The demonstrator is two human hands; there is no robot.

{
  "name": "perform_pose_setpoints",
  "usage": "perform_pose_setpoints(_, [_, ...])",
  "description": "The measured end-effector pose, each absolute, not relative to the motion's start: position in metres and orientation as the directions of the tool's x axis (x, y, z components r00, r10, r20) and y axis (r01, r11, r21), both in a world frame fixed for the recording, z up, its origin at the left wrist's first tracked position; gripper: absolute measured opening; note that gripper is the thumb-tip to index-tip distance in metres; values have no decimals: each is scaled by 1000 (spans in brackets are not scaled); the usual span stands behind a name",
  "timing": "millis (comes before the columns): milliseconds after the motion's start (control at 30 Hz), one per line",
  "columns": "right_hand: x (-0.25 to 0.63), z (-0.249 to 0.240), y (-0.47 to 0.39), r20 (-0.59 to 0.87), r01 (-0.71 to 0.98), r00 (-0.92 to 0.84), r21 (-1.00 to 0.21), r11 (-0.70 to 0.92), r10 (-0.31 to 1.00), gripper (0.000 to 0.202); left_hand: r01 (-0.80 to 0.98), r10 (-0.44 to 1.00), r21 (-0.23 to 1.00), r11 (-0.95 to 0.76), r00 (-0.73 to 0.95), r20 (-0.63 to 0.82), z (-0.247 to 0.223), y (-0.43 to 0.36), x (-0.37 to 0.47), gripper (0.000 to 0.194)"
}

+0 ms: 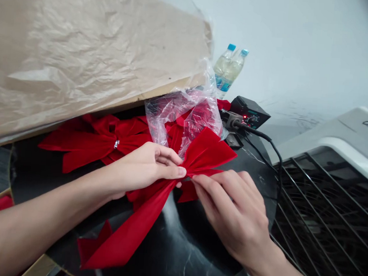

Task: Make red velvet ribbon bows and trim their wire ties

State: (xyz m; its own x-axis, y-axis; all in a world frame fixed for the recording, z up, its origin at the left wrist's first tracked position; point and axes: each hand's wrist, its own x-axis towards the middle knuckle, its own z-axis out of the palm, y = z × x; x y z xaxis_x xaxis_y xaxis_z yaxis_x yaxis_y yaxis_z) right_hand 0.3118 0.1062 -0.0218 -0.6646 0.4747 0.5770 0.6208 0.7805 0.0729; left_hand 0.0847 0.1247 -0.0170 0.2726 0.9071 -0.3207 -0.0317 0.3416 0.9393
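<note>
A red ribbon bow [140, 225] is held at its gathered middle above a round black table. My left hand [149, 165] pinches that middle between thumb and fingers from the left. From the right, the fingertips of my right hand [234, 204] are pressed together at the same spot; the fingers hide the exact grip there. One wide tail of the bow hangs toward the lower left, and other ends spread to the upper right. Behind my left hand lie more red bows [89, 144], one with a silvery tie at its centre.
Behind the bows are a clear plastic bag [201, 114] with red ribbon and a large plastic-covered box [115, 45]. Two bottles [228, 69], a black control unit [250, 112] with a cable, and a grilled heater-like appliance [331, 198] stand toward the right. The marbled black table [175, 259] lies below.
</note>
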Motion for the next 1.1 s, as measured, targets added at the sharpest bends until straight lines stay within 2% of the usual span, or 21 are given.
perform_pose_setpoints(200, [322,-27,114,612,532,-702,112,839,363,22,-137,843,866,481,343,-414,-19,126,84,22])
perform_pose_setpoints(333, [320,-30,116,608,549,-703,134,825,368,18,-234,848,829,508,307,-433,-18,125,88,26])
perform_pose_setpoints(500, [325,-32,132,618,504,-735,222,835,279,24,-316,860,803,505,258,-439,-17,124,93,31])
perform_pose_setpoints(600, [327,-28,140,606,500,-745,230,835,279,23,-315,919,866,388,202,-338,-20,125,94,40])
perform_pose_setpoints(633, [325,-27,139,620,535,-716,190,824,322,20,-299,948,902,312,159,-276,-21,125,95,44])
perform_pose_setpoints(700, [316,-24,133,636,613,-618,21,790,462,11,-252,987,954,160,68,-148,-22,125,97,50])
perform_pose_setpoints(767, [303,-22,124,580,637,-542,-189,747,608,11,-203,997,976,72,18,-70,-22,124,99,51])
perform_pose_setpoints(833, [289,-21,118,486,630,-517,-340,698,704,13,-160,999,986,43,7,-43,-21,122,100,50])
perform_pose_setpoints(967, [276,-20,117,405,590,-487,-501,633,774,15,-123,1000,992,4,15,-3,-19,121,98,48])
perform_pose_setpoints(1100, [279,-18,121,344,593,-454,-571,568,821,16,-131,1000,991,13,24,-9,-19,124,90,50])
